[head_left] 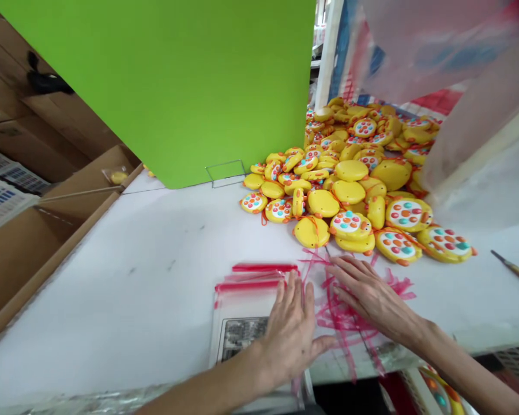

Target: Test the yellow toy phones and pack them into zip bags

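My left hand (pixel 292 323) lies on the right part of a stack of clear plastic zip bags (pixel 237 300), its fingers stretched out. The bags have pink-red top edges and a dark printed block. My right hand (pixel 365 294) rests palm down, fingers extended, over a tangle of thin pink plastic strips (pixel 341 323) on the white table. Just beyond it is a heap of yellow duck-shaped toys (pixel 350 190) with coloured dots on a white face and orange cords. Neither hand grips anything that I can see.
A large green board (pixel 190 86) stands behind the white table (pixel 155 242). On the left is an open cardboard box (pixel 34 248) with a bagged toy (pixel 116 176) on its flap. Translucent plastic sheeting (pixel 493 155) hangs at right, near a thin pointed tool (pixel 516 270).
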Demonstrator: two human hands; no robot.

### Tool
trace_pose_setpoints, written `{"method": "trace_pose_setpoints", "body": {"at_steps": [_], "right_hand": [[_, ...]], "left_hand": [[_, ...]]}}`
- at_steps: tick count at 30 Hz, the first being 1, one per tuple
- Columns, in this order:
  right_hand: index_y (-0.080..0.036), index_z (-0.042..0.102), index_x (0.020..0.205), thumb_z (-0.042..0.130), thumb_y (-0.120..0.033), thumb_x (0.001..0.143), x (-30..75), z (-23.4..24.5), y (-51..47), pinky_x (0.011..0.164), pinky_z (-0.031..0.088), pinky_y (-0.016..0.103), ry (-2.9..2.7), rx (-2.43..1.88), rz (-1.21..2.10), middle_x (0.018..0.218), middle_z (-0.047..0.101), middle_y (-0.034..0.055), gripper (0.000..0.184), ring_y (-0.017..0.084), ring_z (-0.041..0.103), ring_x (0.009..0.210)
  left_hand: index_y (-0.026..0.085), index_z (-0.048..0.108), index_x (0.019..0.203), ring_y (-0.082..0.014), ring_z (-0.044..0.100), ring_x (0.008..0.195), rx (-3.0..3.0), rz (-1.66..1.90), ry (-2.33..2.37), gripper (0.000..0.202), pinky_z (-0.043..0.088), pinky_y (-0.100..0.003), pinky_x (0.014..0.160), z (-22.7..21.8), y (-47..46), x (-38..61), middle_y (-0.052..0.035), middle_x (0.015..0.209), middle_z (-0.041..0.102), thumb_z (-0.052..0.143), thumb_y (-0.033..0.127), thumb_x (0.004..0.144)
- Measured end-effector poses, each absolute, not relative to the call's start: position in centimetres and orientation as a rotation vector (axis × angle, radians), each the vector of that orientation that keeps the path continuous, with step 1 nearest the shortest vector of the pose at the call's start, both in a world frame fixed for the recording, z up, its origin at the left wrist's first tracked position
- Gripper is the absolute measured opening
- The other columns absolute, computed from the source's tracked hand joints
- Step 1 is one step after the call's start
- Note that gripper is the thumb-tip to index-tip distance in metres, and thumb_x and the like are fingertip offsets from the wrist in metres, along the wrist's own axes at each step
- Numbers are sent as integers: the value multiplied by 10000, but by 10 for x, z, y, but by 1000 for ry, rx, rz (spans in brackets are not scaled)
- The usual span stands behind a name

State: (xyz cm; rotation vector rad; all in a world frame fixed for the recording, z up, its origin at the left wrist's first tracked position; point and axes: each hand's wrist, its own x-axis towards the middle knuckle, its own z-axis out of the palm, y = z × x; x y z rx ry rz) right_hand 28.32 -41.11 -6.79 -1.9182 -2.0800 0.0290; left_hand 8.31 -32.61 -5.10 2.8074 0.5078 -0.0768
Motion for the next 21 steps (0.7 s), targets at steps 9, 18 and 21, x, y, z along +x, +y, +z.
{"method": "trace_pose_setpoints", "body": {"at_steps": [9,18,21], "right_hand": [[-190,532,1195,384,-281,934,298,-66,-388,991,389,456,-2100,-1871,178,1292,512,86,313,244,411,1228],[-208,375,1331,346,-302,937,315,-83,-424,1049,339,403,-1789,-1920,378,1302,490,81,406,200,388,1248],[-213,357,1337,333,-313,939,313,-84,-435,1039,353,396,-1705,-1940,422,1298,481,89,411,196,401,1234]], "left_hand": [[22,131,1407,-383,36,1344,2697,-114,415,935,182,-542,1068,-54,-343,113,-284,1448,129,369,678,785],[-10,83,1405,-399,-8,1337,2639,-179,471,1083,210,-573,1049,-62,-350,152,-298,1447,21,557,650,689],[-5,102,1402,-364,1,1349,2665,-140,398,959,210,-539,1069,-68,-349,157,-267,1461,62,574,516,750]]}}
